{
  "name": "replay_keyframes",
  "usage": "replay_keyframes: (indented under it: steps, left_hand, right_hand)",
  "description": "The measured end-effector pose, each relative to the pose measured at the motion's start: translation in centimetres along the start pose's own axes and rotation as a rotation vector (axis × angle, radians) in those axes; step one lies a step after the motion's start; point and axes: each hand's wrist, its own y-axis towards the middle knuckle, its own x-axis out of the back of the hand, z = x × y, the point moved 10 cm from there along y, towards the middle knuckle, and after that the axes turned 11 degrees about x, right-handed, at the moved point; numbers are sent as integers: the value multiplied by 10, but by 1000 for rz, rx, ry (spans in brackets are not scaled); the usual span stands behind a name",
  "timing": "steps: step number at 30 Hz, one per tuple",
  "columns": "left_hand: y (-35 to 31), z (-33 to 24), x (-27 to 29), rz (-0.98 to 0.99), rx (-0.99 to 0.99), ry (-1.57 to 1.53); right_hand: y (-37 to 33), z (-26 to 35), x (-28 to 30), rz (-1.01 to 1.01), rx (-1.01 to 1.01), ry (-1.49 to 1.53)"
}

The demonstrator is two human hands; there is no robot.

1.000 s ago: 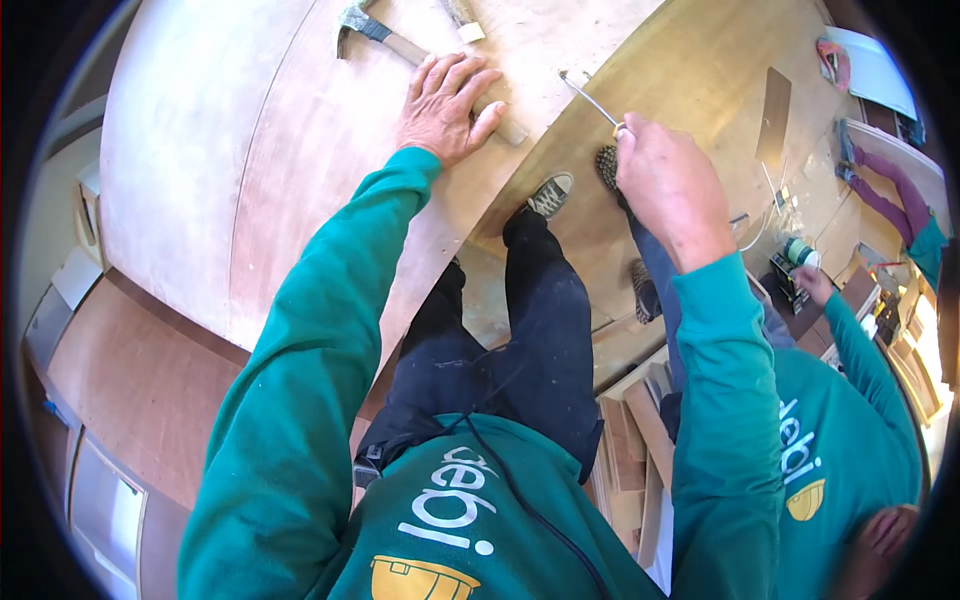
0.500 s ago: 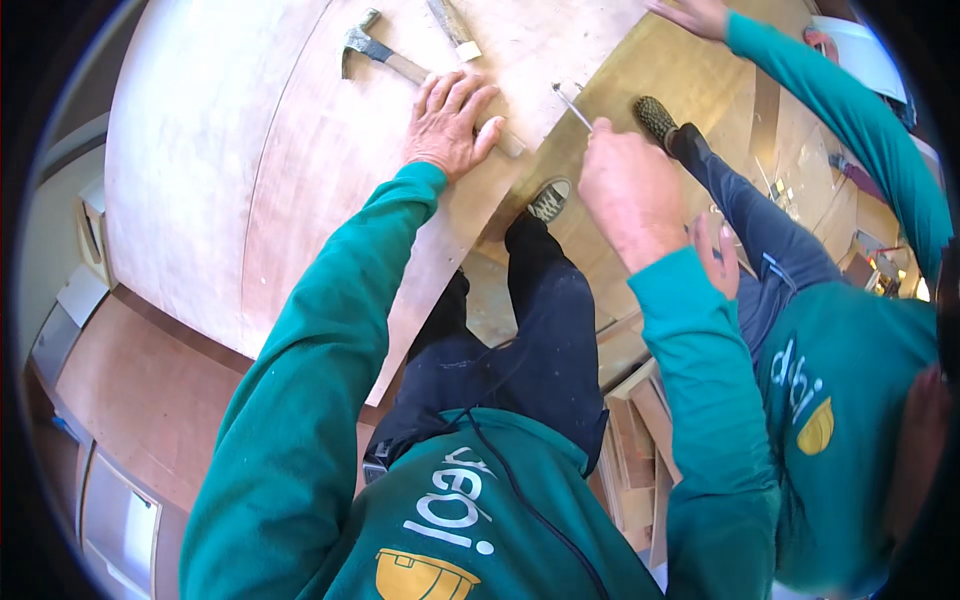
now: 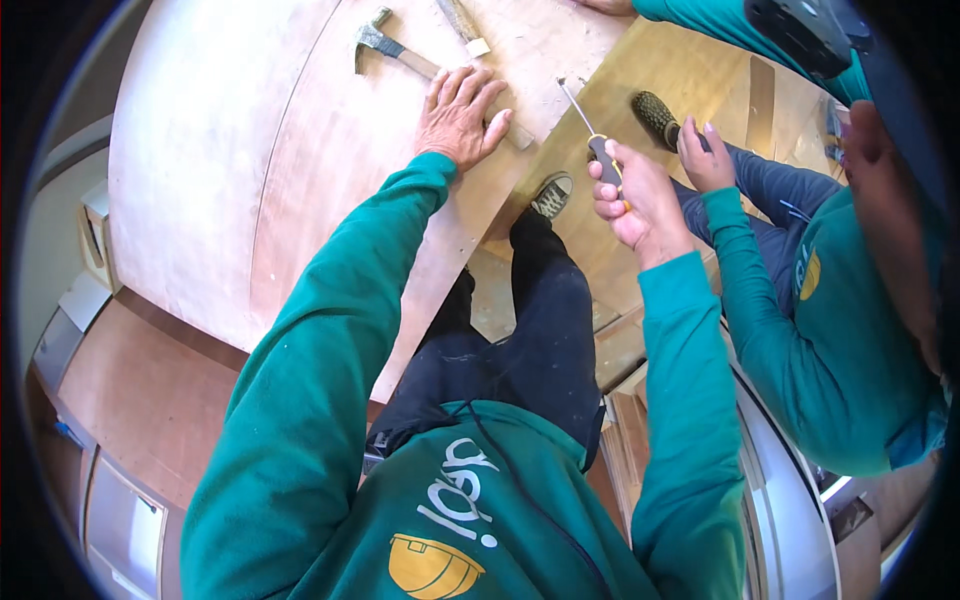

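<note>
My left hand lies flat over the wooden handle of a claw hammer, fingers stretched out on the pale wooden tabletop. The hammer's metal head points to the far left, and its handle end shows past my thumb. My right hand is closed around the grey and yellow handle of a screwdriver. Its thin shaft slants up and left to a small dark spot near the tabletop's right edge. Whether the tip sits in a screw is too small to tell.
A second wooden-handled tool lies beyond the hammer, its far end out of view. At right a co-worker in a green sweatshirt leans close, one hand raised near my right hand and another at the tabletop.
My right hand has rolled over, so its curled fingers and the screwdriver's handle now show. The co-worker has leaned in, with one hand raised and the other by the tabletop. My left hand stays put.
</note>
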Motion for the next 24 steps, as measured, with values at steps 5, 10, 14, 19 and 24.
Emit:
replay_keyframes:
  steps: [5,10,14,19,24]
  left_hand:
    - [3,1,-1,-28,-9,-15]
    - [4,-9,4,-81,-71,-12]
    - [-4,4,1,-74,-43,-2]
    - [-4,1,1,-87,-53,-17]
    - [-4,-5,7,-123,-73,-25]
  right_hand:
    - [12,-75,-11,-16,203,206]
    - [27,-63,17,-106,902,-560]
    - [-18,-26,-6,207,977,-841]
    - [-60,-62,38,36,805,-767]
    - [-98,-166,75,45,690,-659]
